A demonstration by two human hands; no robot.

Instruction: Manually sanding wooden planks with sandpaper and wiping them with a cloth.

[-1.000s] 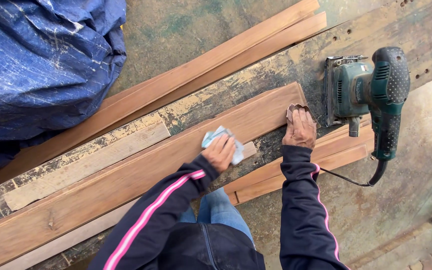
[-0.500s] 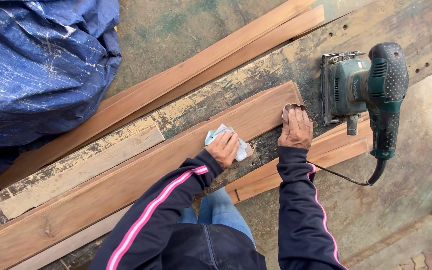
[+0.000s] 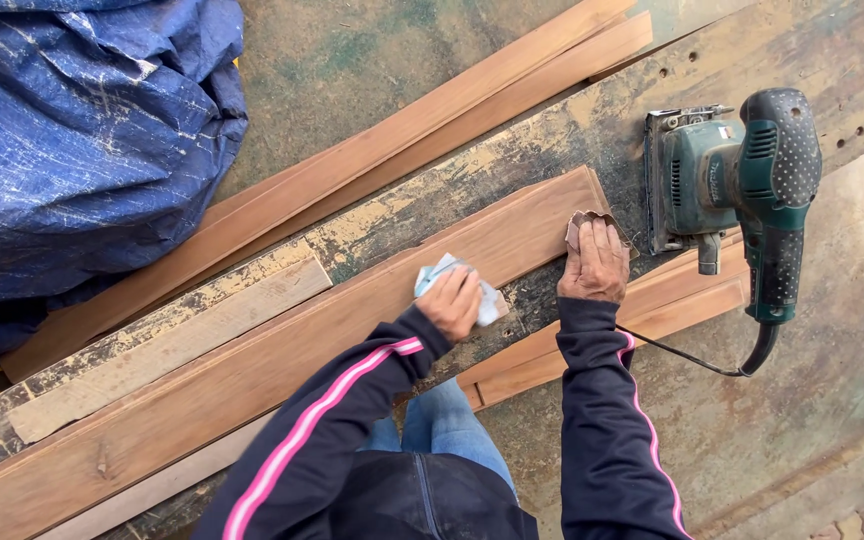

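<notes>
A long brown plank lies slanted across a worn, paint-flecked workbench. My left hand presses a folded pale blue-white cloth onto the plank's near edge. My right hand rests at the plank's right end, fingers pressed on a crumpled piece of brown sandpaper. Both arms wear dark sleeves with a pink stripe.
A green electric sander sits on the bench right of my right hand, its black cord looping below. More wooden strips lie behind the plank and others under my right wrist. A blue tarpaulin is heaped at top left.
My left hand with the cloth has shifted slightly to the right along the plank. My right hand stays on the sandpaper at the plank's end.
</notes>
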